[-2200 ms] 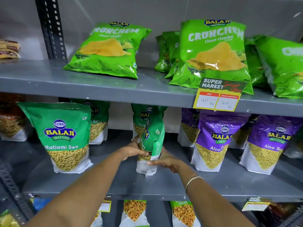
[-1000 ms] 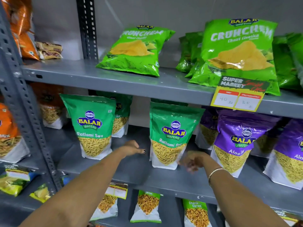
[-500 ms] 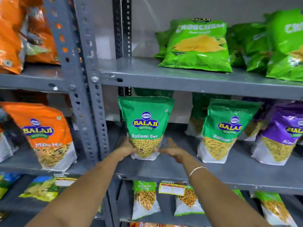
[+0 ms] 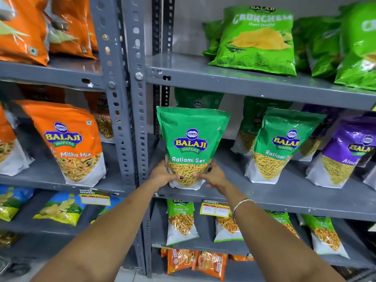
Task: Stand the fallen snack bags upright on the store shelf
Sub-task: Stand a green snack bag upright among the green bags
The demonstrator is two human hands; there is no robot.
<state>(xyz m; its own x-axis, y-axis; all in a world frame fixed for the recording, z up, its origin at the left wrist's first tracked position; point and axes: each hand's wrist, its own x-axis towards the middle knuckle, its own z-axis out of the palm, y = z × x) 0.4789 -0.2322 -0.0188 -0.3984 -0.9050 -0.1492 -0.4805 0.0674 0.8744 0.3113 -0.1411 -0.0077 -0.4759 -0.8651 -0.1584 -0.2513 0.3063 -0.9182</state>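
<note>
The left hand (image 4: 162, 176) holds the bottom left side of a green bag (image 4: 191, 147), and the right hand (image 4: 213, 178) holds the bottom right side. Both hands are curled around the bag, thumbs on the front. The bag stands up straight between them, with its bottom on the grey shelf (image 4: 264, 198). It says Ratlami Sev. A thin bangle (image 4: 241, 206) sits on the right wrist.

Right of the right hand stands a second green bag (image 4: 282, 145), also upright, and past it a purple bag (image 4: 345, 151). Left of the left hand is a grey post (image 4: 136, 119) with holes, and past the post an orange bag (image 4: 69, 139) stands on its own shelf. High above the hands, a light green chip bag (image 4: 258, 39) leans back on the top shelf. Just under the hands a yellow price tag (image 4: 215, 209) hangs on the shelf edge.
</note>
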